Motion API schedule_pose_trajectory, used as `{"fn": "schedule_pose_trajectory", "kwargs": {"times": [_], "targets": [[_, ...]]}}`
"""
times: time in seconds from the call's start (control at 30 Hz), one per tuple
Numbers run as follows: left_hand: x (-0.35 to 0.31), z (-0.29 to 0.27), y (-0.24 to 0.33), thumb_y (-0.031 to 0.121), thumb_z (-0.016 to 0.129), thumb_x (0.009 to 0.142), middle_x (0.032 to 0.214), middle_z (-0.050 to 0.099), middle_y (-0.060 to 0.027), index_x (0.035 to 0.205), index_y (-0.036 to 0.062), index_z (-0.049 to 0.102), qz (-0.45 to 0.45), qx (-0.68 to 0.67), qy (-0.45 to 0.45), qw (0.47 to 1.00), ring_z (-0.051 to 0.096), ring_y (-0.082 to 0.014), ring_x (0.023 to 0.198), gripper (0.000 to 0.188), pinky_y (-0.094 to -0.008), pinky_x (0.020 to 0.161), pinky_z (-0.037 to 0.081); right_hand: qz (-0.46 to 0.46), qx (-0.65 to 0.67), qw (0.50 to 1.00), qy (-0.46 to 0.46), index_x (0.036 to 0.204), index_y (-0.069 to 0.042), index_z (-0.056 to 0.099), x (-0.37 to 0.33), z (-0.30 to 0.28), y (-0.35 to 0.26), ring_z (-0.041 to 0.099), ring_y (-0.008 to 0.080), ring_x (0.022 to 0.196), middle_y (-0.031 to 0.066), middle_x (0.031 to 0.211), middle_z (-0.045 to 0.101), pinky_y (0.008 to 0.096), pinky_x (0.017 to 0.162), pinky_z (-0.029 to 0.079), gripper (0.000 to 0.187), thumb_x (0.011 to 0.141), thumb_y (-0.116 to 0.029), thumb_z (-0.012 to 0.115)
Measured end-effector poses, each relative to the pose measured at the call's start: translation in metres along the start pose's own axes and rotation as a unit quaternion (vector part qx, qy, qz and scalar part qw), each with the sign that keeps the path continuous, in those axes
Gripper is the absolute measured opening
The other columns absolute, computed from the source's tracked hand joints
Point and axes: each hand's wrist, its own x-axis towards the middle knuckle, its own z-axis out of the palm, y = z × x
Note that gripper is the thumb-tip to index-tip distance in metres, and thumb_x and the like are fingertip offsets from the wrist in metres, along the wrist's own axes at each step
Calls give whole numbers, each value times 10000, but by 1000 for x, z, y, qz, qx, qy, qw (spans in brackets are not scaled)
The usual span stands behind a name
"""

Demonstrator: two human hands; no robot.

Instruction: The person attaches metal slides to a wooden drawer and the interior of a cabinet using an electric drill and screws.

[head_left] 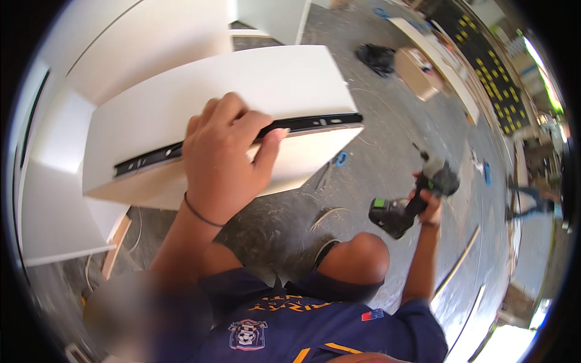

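Observation:
A white drawer box [278,75] is tilted in front of me, its pale underside facing down toward my knees. Along its lower edge lies a black drawer slide [324,122] with slots in it. My left hand [227,148] grips the slide near its middle, thumb and fingers curled over it and pressing it to the box; the part under the hand is hidden. Off to the right, away from the box, my right hand [430,206] is wrapped round the handle of a black cordless drill [445,179]. The drill's bit points up and to the left.
White cabinet panels [54,206] stand at the left. Scissors with blue handles [340,160] lie on the grey floor [381,115] beyond my knee. Farther off are a black plastic bag [376,58], a cardboard box [414,75] and long boards [445,66].

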Motion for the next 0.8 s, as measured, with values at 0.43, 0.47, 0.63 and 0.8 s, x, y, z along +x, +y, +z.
{"fn": "schedule_pose_trajectory", "kwargs": {"times": [0.43, 0.47, 0.63, 0.8], "targets": [[0, 5, 0, 204, 671, 712, 755, 487, -23, 735, 97, 634, 3, -24, 2, 1000, 505, -208, 735, 116, -353, 618, 363, 25, -462, 863, -205, 1114, 12, 558, 32, 165, -273, 602, 150, 652, 132, 899, 656, 292, 637, 497, 542, 620, -110, 748], [0, 1, -3, 203, 668, 712, 755, 488, -21, 729, 95, 635, -6, -4, 2, 1000, 503, -203, 730, 115, -351, 618, 362, 38, -501, 835, -224, 1115, 13, 555, 44, 185, -275, 605, 155, 666, 124, 901, 655, 299, 652, 497, 555, 612, -112, 755], [-2, 1, -5, 202, 671, 707, 753, 485, -19, 722, 98, 631, -12, -1, -4, 1000, 500, -199, 732, 113, -349, 617, 357, -156, -603, 725, -293, 1131, 5, 534, 62, 206, -270, 619, 180, 754, 91, 916, 650, 328, 729, 493, 629, 569, -117, 788], [-3, 2, -4, 203, 672, 705, 754, 481, -19, 708, 98, 624, -11, -5, -1, 1000, 498, -198, 734, 116, -348, 614, 351, -52, -652, 708, -267, 1137, 2, 526, 54, 238, -279, 616, 183, 780, 90, 920, 648, 327, 747, 485, 644, 562, -112, 792]]}}
